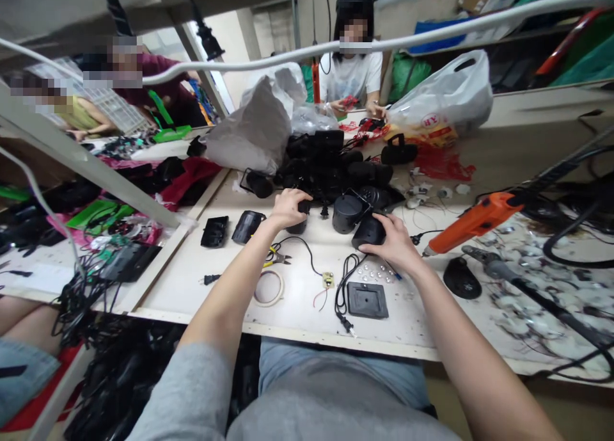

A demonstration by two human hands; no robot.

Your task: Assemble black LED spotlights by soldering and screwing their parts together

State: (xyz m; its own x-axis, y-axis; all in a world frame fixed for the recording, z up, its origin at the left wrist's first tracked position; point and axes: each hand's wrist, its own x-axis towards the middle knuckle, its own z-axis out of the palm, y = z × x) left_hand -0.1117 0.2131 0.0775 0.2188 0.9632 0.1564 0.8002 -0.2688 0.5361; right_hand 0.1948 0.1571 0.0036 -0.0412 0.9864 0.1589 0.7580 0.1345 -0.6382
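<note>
Black plastic housings [326,166] lie heaped toward the far edge of a white-painted wooden desk [307,319]; the left hand [288,209] is curled almost shut over the top of a short black cylinder [298,226] at the front of the heap, holding it; the right hand [391,242] is part open, its fingers spread and cupped around a domed black plastic housing [369,232], which it grips; just between the two hands stands a larger black cylindrical casing [348,212], touching the domed housing.

Left of the hands lie two flat black covers [233,228]; nearer the front edge are yellow-handled pliers [277,256], a thin roll of pale tape [268,288] and a small circuit board [328,280] trailing black and red wires; a coiled black power cord [346,294] runs beside a square black plate [367,300].

Toward the right edge rests an orange power drill [472,220], near a white plastic bag [441,89] at the far right corner; across the desk, a co-worker in a white T-shirt [350,76] handles something red.
</note>
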